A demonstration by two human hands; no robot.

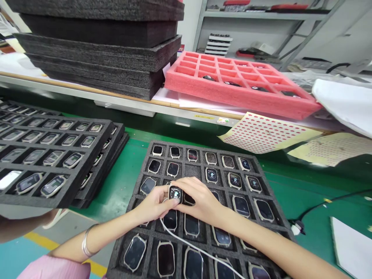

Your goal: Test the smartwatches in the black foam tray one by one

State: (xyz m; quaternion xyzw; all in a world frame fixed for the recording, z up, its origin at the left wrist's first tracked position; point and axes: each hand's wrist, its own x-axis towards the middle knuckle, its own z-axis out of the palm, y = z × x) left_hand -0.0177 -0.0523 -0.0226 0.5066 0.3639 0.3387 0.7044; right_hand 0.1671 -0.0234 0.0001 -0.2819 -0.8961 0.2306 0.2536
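Between both hands a smartwatch (175,193) is held above the tray, its lit screen facing up. My left hand (155,203) grips its left side, thumb at the lower edge of the screen. My right hand (200,197) is closed around the watch's right side. A white cable (186,242) runs from beneath the left hand across the tray to the bottom edge; whether it joins the watch is hidden. Below lies a dark foam tray (181,237) whose compartments hold several watches, some with lit screens. One compartment (192,170) in the second row has no watch.
Stacked foam trays of watches (87,170) stand at the left. On the shelf above are a tall pile of black foam (101,50) and a red foam tray (232,93). Sticker sheets (267,131) hang from its edge. A black cable (319,203) and white board (351,244) lie right.
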